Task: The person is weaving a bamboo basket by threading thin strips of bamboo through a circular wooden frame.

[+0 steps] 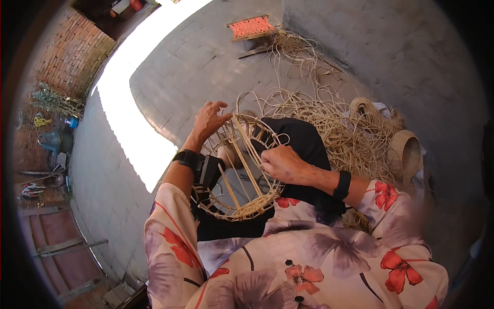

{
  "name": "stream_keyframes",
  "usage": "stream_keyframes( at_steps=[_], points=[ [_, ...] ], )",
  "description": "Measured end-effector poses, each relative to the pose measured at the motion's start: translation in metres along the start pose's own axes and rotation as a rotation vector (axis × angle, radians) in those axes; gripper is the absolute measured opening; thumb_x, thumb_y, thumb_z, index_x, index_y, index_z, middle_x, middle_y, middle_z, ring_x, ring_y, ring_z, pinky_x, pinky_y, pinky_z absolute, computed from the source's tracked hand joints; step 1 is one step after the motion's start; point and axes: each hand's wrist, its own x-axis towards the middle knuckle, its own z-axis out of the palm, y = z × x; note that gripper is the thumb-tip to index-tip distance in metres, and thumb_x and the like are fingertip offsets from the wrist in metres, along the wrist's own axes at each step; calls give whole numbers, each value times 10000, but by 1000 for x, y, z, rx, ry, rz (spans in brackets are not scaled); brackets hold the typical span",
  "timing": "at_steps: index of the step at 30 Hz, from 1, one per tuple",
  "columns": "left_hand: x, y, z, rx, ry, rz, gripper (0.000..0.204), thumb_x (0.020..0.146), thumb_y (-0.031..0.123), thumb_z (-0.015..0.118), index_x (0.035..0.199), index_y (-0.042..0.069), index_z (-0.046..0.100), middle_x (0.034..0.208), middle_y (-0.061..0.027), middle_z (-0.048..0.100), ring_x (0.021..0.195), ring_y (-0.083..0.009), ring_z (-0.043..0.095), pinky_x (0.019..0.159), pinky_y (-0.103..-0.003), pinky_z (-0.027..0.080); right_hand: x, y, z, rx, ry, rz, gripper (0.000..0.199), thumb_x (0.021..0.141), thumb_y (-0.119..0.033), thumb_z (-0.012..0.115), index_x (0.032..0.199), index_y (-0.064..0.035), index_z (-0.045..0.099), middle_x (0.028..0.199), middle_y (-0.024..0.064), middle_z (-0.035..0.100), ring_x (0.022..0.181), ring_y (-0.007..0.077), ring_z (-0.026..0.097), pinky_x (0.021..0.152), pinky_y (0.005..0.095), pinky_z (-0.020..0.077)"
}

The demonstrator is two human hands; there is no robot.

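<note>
A round frame (209,210) of thin bent rods, like an unfinished basket, rests across my lap. Several pale straw-coloured cords (244,159) are stretched over its opening, and a woven band (256,206) lies along its near edge. My left hand (210,122) is at the far left rim, fingers apart and partly bent, with the thumb side close to where the cords meet the rim. Over the right side of the frame, my right hand (284,164) is closed beside the cords. What its fingers grip is hidden.
Loose cord (339,129) lies in a big tangle to my right, beside a coil (364,110) and a small woven basket (404,149). Farther off stands a low stool (251,28) with an orange woven seat. A grey wall (401,46) rises at the right; a brick wall (67,49) stands far left.
</note>
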Motion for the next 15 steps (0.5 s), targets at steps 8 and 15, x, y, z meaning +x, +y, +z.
stream_keyframes(
  at_steps=[8,15],
  points=[
    [-93,120,-34,-427,-189,-15,174,867,126,611,988,24,684,862,-54,661,777,-133,605,692,-277,479,-38,5,7,31,32,-24,182,759,-180,605,752,-8,663,742,240,634,758,427,634,711,489,506],
    [-124,137,-18,-272,-368,368,147,836,150,623,905,36,685,906,-139,621,854,-323,623,760,-384,490,-37,5,15,-84,-143,-61,174,752,-183,604,821,-57,702,813,191,671,810,380,657,748,465,510]
  ],
)
